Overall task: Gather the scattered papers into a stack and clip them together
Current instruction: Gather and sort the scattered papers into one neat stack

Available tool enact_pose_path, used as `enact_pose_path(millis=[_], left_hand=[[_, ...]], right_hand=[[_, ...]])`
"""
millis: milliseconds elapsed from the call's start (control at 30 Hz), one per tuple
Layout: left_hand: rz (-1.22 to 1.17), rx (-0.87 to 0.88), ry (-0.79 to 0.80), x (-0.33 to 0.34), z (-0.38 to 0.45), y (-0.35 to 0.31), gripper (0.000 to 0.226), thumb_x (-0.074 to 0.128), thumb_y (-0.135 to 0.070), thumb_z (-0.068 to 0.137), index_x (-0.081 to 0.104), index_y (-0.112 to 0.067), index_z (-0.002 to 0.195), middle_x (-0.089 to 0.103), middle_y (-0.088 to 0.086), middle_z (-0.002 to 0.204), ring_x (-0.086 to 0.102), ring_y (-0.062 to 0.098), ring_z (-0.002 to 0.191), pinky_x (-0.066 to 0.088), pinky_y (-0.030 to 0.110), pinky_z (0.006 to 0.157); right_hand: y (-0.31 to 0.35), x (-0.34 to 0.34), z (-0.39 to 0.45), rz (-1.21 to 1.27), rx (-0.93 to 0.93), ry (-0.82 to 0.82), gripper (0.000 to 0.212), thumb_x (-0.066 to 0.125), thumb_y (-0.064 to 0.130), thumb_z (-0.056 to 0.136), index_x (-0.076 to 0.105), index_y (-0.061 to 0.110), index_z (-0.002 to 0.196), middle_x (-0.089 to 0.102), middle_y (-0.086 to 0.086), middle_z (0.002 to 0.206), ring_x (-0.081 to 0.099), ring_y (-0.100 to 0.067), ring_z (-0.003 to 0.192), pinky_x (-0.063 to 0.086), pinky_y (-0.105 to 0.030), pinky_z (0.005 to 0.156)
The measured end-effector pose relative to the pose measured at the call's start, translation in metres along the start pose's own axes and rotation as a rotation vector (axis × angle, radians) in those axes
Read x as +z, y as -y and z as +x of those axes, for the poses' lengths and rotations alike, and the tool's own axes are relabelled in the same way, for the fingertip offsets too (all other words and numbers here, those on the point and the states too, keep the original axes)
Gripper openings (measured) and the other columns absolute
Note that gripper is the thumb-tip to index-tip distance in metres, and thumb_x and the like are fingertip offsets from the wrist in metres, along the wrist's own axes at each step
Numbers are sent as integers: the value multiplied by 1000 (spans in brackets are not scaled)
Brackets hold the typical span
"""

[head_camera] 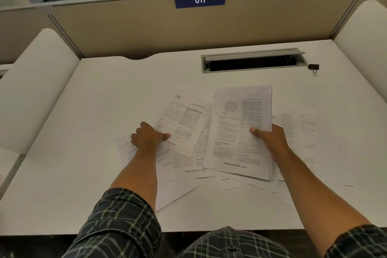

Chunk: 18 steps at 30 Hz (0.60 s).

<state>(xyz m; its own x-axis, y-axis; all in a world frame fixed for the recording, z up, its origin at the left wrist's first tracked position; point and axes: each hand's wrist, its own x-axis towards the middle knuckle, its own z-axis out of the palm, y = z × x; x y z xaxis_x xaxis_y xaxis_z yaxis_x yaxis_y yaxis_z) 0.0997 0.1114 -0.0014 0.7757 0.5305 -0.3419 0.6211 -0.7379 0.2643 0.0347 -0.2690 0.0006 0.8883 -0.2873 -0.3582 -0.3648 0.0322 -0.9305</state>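
Note:
Several printed white papers (188, 165) lie scattered and overlapping in the middle of the white desk (100, 94). My right hand (270, 136) grips the right edge of a small stack of sheets (236, 132), thumb on top. My left hand (146, 135) pinches the lower left edge of a tilted page headed "28" (184, 119), lying over other sheets. More pages (299, 132) lie flat to the right of my right hand. A black binder clip (313, 68) rests at the far right of the desk, well apart from both hands.
A grey cable slot (251, 63) with its lid open runs along the back of the desk. Beige partition walls (125, 27) with a blue "011" label (200, 0) enclose the back; white rounded side panels (35, 81) flank the desk.

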Motion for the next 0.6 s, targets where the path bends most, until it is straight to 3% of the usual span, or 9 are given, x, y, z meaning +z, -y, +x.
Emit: enact_pose_path(millis=[100,200,367,500,600], left_hand=[[-170,88,-83,2,-1,3,55,83,-39,81,59,-5,117,68,14,115,65,36,110,53,41,85],[-512,127,-171,5,-8,3,19,72,-18,91,61,-2,93,66,10,92,68,35,93,43,31,67],[-979,-49,-95,7,-9,-3,16,74,-20,92,67,-5,94,72,13,99,67,26,80,57,33,67],[-1158,-12,21,11,-18,-14,18,77,-19,91,65,-6,95,69,8,93,64,22,74,55,30,60],[-1209,93,282,13,-27,-19,17,77,-13,90,62,-7,91,69,11,96,64,22,76,53,29,58]], right_hand=[[1,-1,-2,-2,5,-12,44,80,12,86,68,13,128,74,-1,108,71,-16,92,58,-31,76],[0,-3,0,-8,15,-20,44,79,10,87,67,12,130,72,5,100,69,-11,89,54,-25,69],[-3,-3,2,-9,30,-32,44,77,7,89,66,9,131,70,-2,109,66,-11,85,50,-23,66],[-2,4,2,22,42,-31,42,76,7,89,66,12,129,71,-1,107,66,-10,82,51,-23,63],[5,12,2,57,53,26,40,77,11,89,66,16,127,73,3,104,71,-14,87,57,-28,66]])
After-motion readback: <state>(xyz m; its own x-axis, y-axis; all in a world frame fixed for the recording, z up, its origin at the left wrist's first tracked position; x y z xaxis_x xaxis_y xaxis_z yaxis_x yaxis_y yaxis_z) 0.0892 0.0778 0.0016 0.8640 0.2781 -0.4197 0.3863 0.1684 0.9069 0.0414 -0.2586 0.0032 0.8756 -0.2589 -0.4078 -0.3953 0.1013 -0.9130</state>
